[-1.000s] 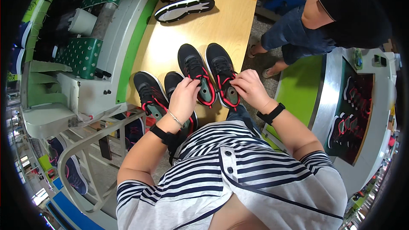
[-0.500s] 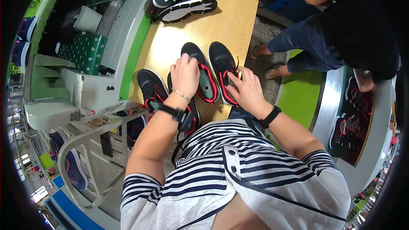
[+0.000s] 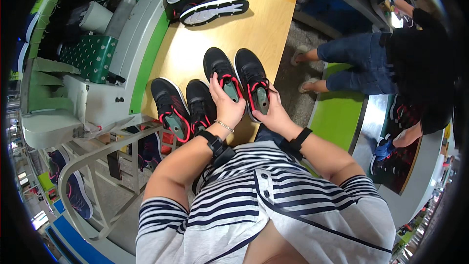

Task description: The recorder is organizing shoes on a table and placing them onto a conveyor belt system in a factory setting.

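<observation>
i see a wide counter (image 3: 195, 54) of smooth pale wood, with a green strip along its left edge. on its far end two black sneakers (image 3: 207, 1) lie on their sides, showing white ribbed soles. nearer to me stand four black mesh shoes with red trim, toes pointing away. the left pair (image 3: 181, 105) stands free, just beside my left wrist. my left hand (image 3: 225, 103) is on the third shoe (image 3: 220, 71), its grip closed around the heel opening, thumb and fingers on the padded collar. my right hand (image 3: 273, 112) holds the fourth shoe (image 3: 253, 80) in the same way, its grip clamped on the heel, where a grey-green rounded insert shows inside. these two shoes touch side by side at the near edge of the counter. a person in dark clothes (image 3: 391, 54) stands at the right.
</observation>
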Demonstrator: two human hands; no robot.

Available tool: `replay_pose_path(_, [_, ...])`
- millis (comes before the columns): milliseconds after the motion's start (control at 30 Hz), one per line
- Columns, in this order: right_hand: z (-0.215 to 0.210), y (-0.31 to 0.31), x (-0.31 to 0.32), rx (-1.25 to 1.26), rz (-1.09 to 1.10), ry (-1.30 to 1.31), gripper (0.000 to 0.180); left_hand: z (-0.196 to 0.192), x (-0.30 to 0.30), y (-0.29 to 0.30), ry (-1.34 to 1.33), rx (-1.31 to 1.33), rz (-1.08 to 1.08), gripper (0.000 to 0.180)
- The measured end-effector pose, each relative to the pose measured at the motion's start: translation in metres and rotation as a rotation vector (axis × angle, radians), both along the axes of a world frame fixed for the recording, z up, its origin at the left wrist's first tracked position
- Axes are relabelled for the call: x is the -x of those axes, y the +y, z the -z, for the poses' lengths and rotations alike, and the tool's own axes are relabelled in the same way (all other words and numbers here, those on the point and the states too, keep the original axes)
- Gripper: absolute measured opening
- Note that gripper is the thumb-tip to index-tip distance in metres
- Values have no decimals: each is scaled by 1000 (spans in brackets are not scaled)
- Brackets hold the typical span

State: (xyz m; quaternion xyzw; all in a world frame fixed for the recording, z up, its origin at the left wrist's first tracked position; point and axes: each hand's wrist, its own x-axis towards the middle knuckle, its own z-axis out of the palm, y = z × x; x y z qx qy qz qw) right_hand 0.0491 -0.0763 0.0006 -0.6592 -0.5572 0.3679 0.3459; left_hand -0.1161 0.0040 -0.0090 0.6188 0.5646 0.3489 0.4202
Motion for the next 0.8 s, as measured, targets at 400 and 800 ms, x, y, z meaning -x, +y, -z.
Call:
replay_pose_path(400, [-142, 174, -7, -126, -8, 580, 64, -205, 144, 81, -884, 215, -305, 61])
replay_pose_path(800, [-143, 486, 209, -767, -369, -268, 85, -196, 283, 291, 498, -298, -870, 98])
